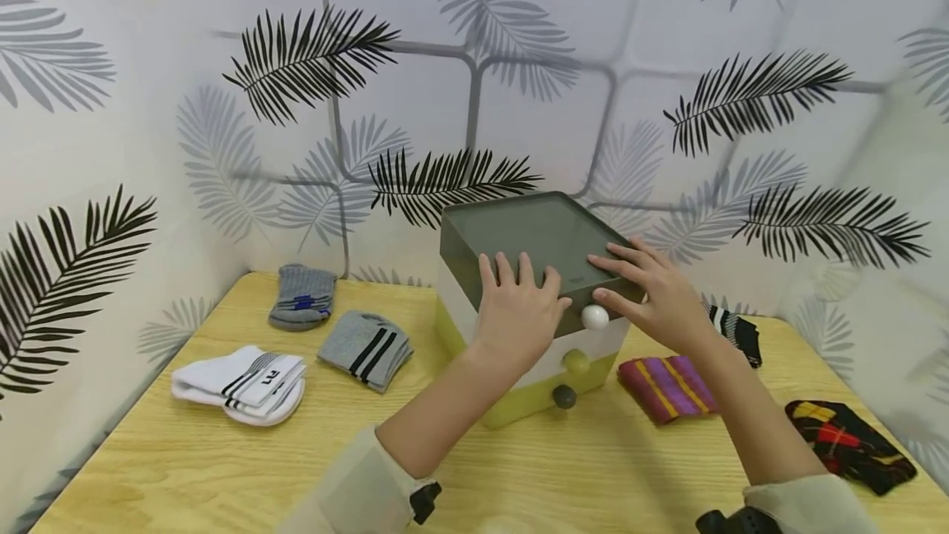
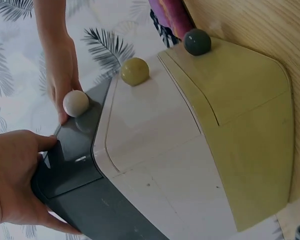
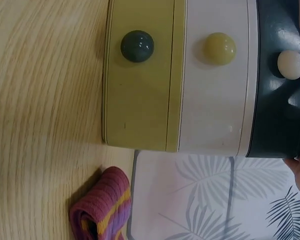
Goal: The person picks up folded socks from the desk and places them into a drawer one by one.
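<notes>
A small three-tier drawer box [image 1: 541,233] stands on the wooden table, dark grey on top, white in the middle and yellow-green below. Its front bears a white knob [image 1: 595,317], a yellow knob [image 1: 575,361] and a dark grey knob [image 1: 564,396]. My left hand [image 1: 519,311] rests on the top's front left edge, fingers spread over the lid, thumb near the front face. At the right edge lies my right hand [image 1: 663,303], its fingers reaching across the top and its thumb beside the white knob. In the left wrist view all drawers look closed.
Left of the box lie grey socks with a blue mark [image 1: 302,297], grey striped socks [image 1: 366,348] and white socks [image 1: 252,381]. Purple striped socks [image 1: 667,386], black-and-white socks [image 1: 734,332] and dark patterned socks [image 1: 848,443] lie right. A leaf-print curtain [image 1: 415,105] hangs behind the table [image 1: 563,476].
</notes>
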A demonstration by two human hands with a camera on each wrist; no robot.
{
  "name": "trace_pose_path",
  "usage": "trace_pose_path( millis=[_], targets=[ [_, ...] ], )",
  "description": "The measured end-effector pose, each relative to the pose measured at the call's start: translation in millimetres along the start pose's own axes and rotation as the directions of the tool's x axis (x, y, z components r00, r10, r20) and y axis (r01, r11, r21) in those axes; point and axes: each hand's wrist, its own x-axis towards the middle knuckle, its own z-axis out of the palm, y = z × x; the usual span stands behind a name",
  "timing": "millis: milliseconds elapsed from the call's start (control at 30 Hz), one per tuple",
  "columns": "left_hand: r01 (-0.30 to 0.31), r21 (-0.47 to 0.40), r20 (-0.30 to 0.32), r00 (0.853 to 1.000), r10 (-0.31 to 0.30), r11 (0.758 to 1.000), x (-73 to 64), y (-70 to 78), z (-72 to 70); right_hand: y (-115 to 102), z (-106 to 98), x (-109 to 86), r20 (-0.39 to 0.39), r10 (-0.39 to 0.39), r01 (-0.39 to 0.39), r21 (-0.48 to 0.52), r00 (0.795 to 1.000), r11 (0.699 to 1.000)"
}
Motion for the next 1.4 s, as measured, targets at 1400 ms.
trace_pose_path(
  millis=[1400],
  targets=[
    [-0.043, -0.200, 0.046, 0.998, 0.053, 0.979, 4.9, -50.1, 11.9, -53, 4, -2.7, -0.059, 0.043, -0.050, -0.124, 0.997, 0.991]
  ],
)
